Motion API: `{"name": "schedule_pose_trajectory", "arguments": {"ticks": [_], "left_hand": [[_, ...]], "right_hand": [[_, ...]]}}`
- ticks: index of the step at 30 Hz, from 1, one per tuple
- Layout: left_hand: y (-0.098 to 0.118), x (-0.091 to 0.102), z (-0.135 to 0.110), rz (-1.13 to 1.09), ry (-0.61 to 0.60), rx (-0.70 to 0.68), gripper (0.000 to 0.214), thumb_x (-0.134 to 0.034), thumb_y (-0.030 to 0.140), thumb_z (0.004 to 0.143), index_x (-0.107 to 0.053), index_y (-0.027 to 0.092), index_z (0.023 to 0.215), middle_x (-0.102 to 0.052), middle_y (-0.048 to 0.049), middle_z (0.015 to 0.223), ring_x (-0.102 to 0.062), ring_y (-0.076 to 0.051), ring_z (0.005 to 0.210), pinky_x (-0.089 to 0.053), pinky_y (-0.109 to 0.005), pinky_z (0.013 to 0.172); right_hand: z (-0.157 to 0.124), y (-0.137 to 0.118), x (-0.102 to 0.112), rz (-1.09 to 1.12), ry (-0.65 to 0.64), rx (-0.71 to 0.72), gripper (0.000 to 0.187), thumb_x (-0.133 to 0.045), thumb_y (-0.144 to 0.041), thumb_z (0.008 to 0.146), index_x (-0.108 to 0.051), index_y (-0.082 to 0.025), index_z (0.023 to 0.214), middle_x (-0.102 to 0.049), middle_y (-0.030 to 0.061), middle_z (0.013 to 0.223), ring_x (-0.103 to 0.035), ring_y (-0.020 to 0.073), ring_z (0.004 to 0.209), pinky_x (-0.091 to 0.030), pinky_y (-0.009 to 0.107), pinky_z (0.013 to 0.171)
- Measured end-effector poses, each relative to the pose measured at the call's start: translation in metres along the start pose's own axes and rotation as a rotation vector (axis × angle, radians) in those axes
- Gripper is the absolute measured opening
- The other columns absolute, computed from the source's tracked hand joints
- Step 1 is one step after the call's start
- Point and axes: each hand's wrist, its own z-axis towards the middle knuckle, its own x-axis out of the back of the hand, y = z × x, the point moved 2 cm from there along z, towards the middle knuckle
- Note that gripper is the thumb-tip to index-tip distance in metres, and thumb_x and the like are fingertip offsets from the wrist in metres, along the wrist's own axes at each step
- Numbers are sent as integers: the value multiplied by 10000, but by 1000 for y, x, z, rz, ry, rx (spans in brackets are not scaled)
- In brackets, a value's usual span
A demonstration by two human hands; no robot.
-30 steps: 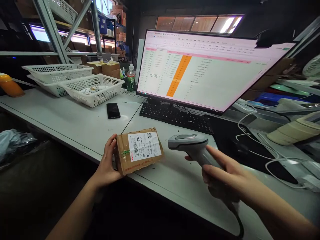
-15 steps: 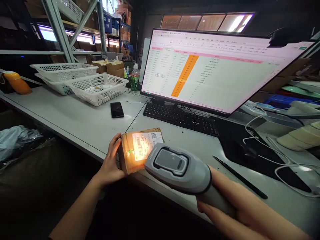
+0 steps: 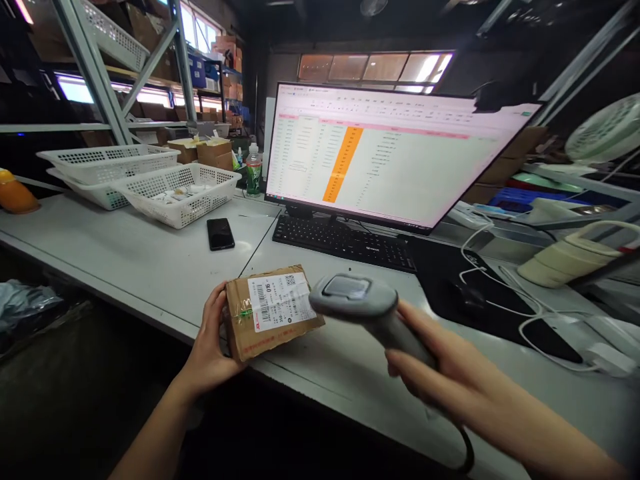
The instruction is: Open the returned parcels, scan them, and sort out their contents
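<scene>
Left hand: I am gripping the brown carton point(image 3: 277, 333) with the left hand point(image 3: 209, 350), its fingers lying along the left side and its thumb pressing near the lower corner.
Carton: It is tilting at the front edge of the desk point(image 3: 345, 367), its white label point(image 3: 279, 300) facing the camera; whether its underside is touching the desktop, I am not managing to tell.
Right hand: The right hand point(image 3: 440, 363) is closing around the handle of the grey scanner point(image 3: 353, 297), slightly blurred.
Scanner: Its nose is pointing left, overlapping the carton's right edge in my view; the gap is escaping my judgment.
Front edge: It is running from the left toward the lower right, passing just beneath the carton.
Room to move: White desktop is stretching between carton and keyboard point(image 3: 345, 244), and more is spreading leftward toward the phone point(image 3: 221, 234) and basket point(image 3: 187, 212).
Far limits: The monitor point(image 3: 400, 183) is standing behind the keyboard; the mouse pad point(image 3: 434, 270) is bordering the right.
</scene>
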Motion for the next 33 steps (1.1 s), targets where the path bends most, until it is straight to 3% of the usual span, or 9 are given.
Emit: {"name": "schedule_pose_trajectory", "arguments": {"ticks": [6, 8, 10, 13, 17, 20, 24, 29, 33], "left_hand": [[-1, 1, -1, -25, 48, 209, 1188, -872, 430, 733, -96, 385, 1630, -234, -146, 1680, -407, -401, 1482, -416, -599, 1176], [4, -1, -1, -43, 64, 259, 1174, -871, 452, 722, -130, 372, 1629, -263, -143, 1672, -436, -404, 1462, -417, -607, 1172], [11, -3, -2, -32, 101, 287, 1157, -864, 490, 711, -165, 365, 1625, -269, -139, 1672, -442, -420, 1452, -391, -645, 1175], [18, -4, -1, 28, 153, 290, 1154, -851, 557, 693, -197, 354, 1621, -288, -131, 1662, -415, -436, 1463, -333, -677, 1195], [20, -5, 2, 41, 154, 327, 1186, -852, 600, 663, -202, 339, 1619, -360, -117, 1615, -391, -428, 1478, -279, -664, 1227], [21, -6, 3, 19, 160, 350, 1206, -858, 599, 648, -198, 328, 1620, -355, -116, 1620, -396, -431, 1473, -284, -658, 1227], [22, -6, 4, 19, 153, 357, 1201, -849, 597, 662, -177, 341, 1625, -366, -123, 1609, -402, -446, 1464, -290, -682, 1216], [22, -5, 3, 4, 115, 316, 1124, -815, 580, 716, -165, 395, 1615, -258, -104, 1668, -399, -435, 1474, -352, -664, 1200], [22, -5, 2, -32, 115, 344, 1110, -819, 568, 721, -172, 395, 1607, -290, -127, 1654, -438, -449, 1445, -357, -698, 1177]], "right_hand": [[53, 74, -10, 146, -121, -327, 893, -520, -393, 932, -97, -139, 1677, -689, 16, 707, -677, 212, 607, -572, 326, 596], [59, 95, -13, 170, -179, -334, 842, -522, -407, 940, -177, -170, 1670, -737, 42, 816, -710, 213, 675, -591, 337, 668], [66, 107, -12, 118, -217, -238, 703, -515, -461, 962, -395, -193, 1601, -761, 95, 1079, -742, 238, 907, -598, 363, 842], [86, 123, -1, -182, -119, -140, 484, -438, -415, 1011, -654, -186, 1379, -702, 104, 1313, -662, 257, 1197, -519, 376, 1051], [114, 159, 16, -487, 105, -260, 424, -435, -141, 931, -672, -125, 1283, -612, 148, 1441, -514, 297, 1379, -365, 446, 1195], [125, 181, 17, -560, 127, -291, 402, -467, -83, 872, -669, -118, 1218, -502, 150, 1555, -377, 332, 1480, -286, 489, 1231], [136, 192, 12, -620, 87, -259, 432, -469, -97, 884, -607, -117, 1293, -444, 141, 1600, -314, 329, 1516, -234, 490, 1247], [150, 190, 12, -666, 85, -253, 424, -479, -129, 888, -587, -97, 1297, -602, 201, 1404, -401, 348, 1444, -286, 497, 1194], [158, 185, 12, -676, 126, -266, 415, -450, -148, 903, -585, -84, 1290, -637, 226, 1318, -483, 354, 1352, -315, 514, 1164]]}}
